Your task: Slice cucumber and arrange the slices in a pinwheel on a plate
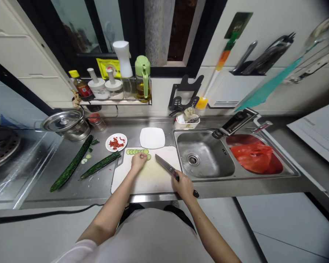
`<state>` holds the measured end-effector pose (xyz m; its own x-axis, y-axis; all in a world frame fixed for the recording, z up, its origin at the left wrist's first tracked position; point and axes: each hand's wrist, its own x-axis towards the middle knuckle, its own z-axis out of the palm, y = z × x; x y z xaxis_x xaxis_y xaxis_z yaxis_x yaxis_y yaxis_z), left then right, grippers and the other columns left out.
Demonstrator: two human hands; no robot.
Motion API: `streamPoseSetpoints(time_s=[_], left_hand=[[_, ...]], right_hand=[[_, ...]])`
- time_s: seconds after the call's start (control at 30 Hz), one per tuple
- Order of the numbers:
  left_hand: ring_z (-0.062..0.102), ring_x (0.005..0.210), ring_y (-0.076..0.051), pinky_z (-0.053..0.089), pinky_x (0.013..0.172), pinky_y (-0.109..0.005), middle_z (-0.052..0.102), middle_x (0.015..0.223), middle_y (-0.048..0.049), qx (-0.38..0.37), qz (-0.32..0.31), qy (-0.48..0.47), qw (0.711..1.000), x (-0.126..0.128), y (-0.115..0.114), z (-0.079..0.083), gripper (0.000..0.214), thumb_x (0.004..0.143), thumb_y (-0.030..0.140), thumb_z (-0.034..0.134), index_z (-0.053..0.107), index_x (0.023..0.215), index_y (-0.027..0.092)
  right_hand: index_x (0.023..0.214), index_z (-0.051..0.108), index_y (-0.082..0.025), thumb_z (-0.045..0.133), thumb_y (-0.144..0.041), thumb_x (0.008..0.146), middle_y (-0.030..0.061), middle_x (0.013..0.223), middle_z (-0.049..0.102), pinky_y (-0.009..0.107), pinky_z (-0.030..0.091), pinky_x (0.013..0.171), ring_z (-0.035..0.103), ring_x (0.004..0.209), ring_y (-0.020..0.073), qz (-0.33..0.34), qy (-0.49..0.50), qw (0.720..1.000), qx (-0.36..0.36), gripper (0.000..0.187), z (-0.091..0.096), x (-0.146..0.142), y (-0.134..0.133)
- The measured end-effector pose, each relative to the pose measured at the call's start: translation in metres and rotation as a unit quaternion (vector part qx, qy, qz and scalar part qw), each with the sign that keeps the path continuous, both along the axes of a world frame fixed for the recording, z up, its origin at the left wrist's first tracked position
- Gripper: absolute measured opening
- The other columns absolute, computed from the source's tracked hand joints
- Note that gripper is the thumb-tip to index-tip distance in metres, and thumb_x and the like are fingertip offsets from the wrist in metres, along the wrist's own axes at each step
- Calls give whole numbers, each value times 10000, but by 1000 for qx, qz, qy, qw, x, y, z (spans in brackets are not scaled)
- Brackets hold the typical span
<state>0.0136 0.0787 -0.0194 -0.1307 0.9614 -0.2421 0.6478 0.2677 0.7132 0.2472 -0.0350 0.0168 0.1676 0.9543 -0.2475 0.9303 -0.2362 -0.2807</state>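
A white cutting board (150,179) lies on the steel counter in front of me. Along its far edge sits a row of several cucumber slices (135,151). My left hand (138,161) rests on the board right behind the slices, fingers curled down onto them. My right hand (184,185) is wrapped around the black handle of a kitchen knife (166,167). Its blade points up and left over the board, clear of the slices.
Two long cucumbers (71,164) (101,165) lie left of the board. Behind it stand a small plate of chopped red chili (116,142) and an empty white plate (152,137). A double sink (205,157) is to the right, with a red bag (252,155) in its far basin. A lidded pot (67,124) stands at left.
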Motion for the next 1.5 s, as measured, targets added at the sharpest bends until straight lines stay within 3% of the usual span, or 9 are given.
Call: streamPoseSetpoints(time_s=[0.17, 0.43, 0.73, 1.5], left_hand=[[610, 689, -129, 392, 613, -219, 687, 763, 5, -45, 14, 5, 999, -24, -23, -3, 86, 756, 247, 654, 658, 823, 194], [635, 814, -174, 408, 756, -273, 703, 794, 9, -33, -2, 99, 995, -40, -42, -1, 209, 791, 225, 575, 656, 982, 246], [613, 988, -226, 388, 857, -342, 710, 985, -39, -14, -10, 164, 986, -40, -41, -3, 220, 823, 224, 523, 677, 978, 254], [598, 989, -227, 358, 877, -357, 703, 939, -33, -27, -4, 142, 990, -41, -40, -2, 205, 831, 254, 546, 673, 991, 267]], right_hand=[[1240, 562, -229, 361, -351, 974, 68, 1082, 699, 259, 392, 770, 643, 977, 196, 79, 3, 996, -31, 355, 7, -13, 5], [1047, 579, -207, 308, -301, 986, 75, 956, 701, 261, 341, 682, 645, 878, 190, 195, -35, 976, -89, 293, 20, -42, 9], [1020, 566, -197, 306, -255, 980, 80, 937, 693, 272, 350, 687, 640, 876, 195, 221, -48, 968, -107, 270, 23, -51, 10], [1142, 517, -149, 369, -83, 891, 149, 958, 675, 312, 440, 757, 649, 949, 237, 285, -72, 944, -151, 299, 35, -59, 12]])
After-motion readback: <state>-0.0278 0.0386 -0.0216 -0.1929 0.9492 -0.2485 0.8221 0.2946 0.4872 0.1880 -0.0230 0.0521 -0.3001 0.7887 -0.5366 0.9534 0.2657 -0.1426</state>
